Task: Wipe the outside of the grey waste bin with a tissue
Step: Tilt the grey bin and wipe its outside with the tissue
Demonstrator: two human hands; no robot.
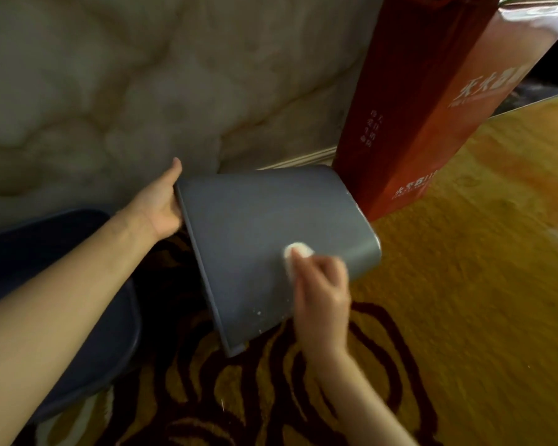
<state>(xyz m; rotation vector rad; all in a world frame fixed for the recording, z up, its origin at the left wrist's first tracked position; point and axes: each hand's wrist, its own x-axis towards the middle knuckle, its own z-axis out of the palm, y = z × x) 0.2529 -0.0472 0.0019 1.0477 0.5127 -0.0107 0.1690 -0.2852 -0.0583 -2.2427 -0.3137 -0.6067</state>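
Tipped on its side over the patterned carpet (464, 284), the grey waste bin (255, 226) looks light, stiff and smooth, best held at its rim where the left hand (160, 204) clamps it, while the right hand (322, 284), fingers together, presses a seemingly soft tissue (298, 251) to its near wall.

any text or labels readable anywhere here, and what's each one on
Large white characters, upper face of the red box: too blurred to read.
Small white vertical characters, left face of the red box: too small to read.
White print near the box's base: blurred, unreadable.
Grey waste bin, tissue, carpet: no text visible.
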